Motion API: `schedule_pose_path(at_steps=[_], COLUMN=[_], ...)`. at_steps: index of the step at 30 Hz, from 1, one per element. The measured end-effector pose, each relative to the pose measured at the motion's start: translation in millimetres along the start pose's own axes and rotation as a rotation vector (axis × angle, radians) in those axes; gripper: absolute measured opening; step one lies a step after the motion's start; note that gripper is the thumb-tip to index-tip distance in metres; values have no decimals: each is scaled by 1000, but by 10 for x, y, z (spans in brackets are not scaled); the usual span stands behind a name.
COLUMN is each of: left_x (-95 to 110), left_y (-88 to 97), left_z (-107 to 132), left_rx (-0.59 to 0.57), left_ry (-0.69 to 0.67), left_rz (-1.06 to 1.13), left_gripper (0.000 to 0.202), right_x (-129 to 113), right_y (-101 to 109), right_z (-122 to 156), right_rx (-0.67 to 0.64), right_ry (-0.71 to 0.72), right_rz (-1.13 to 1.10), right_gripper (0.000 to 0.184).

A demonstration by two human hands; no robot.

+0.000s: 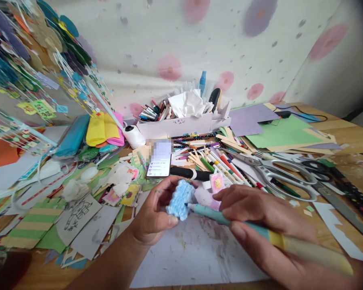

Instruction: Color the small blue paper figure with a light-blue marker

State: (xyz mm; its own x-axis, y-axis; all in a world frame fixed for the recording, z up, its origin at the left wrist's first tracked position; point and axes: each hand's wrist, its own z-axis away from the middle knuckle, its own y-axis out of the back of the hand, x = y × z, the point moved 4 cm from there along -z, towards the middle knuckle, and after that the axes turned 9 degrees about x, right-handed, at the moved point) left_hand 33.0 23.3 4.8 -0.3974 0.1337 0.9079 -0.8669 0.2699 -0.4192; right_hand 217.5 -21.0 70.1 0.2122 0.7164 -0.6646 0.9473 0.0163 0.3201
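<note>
Between the thumb and fingers of my left hand (155,213) is a small, bumpy light-blue piece (180,200), held upright; its material I cannot make out. My right hand (269,225) is closed around a thick marker (218,214) with a light-blue front and a yellow rear end. The marker's tip meets the right side of the blue piece, or lies very close to it. Beneath both hands lies a white sheet (196,253) with dark smudges. A small pink square with a yellow flower (217,183) is just beyond my right fingers.
A phone (159,159) lies beyond my left hand. Large scissors (286,173) and several markers (226,165) are at the right. Paper scraps (87,225) cover the left side. A white box (175,125) of pens stands by the wall, and paper decorations (33,60) hang at upper left.
</note>
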Motion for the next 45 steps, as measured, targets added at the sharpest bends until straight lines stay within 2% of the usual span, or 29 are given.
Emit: schedule_pose_path(at_steps=[3,7,11,15,19,22,26,27,30,34,38,41,42,45], left_x=[2,16,26,26,16,20,32,34,28,7,17,19,21,33], left_y=[-10,-14,-13,5,13,6,-12,-14,-6,38,31,14,11,2], left_z=[4,9,12,9,5,3,5,7,11,12,8,6,6,3], left_rx=[6,30,45,61,45,51,64,66,59,96,91,80,78,58], left_ry=[5,-5,-2,4,10,11,7,6,7,26,8,26,30,24], left_rz=[8,43,37,57,58,65,39,37,43,26,45,47,46,39], left_gripper=[58,56,55,56,57,56,57,56,55,60,58,59,59,57], right_x=[-16,10,-28,22,-8,15,-16,-11,34,4,42,25,26,50], right_y=[-26,15,-27,11,-33,11,-49,-48,7,-51,-1,-48,-48,-9], right_z=[13,-15,-30,-18,0,-8,-4,-4,-7,-5,10,21,20,4], right_rx=[-43,86,-10,102,17,147,33,46,195,45,176,62,63,172], right_ry=[35,-22,68,-14,49,-13,59,54,-22,76,-2,51,54,13], right_rz=[-54,67,-38,78,-3,80,9,19,115,28,87,29,29,75], right_gripper=[20,18,15,16,16,16,10,10,11,11,13,11,12,13])
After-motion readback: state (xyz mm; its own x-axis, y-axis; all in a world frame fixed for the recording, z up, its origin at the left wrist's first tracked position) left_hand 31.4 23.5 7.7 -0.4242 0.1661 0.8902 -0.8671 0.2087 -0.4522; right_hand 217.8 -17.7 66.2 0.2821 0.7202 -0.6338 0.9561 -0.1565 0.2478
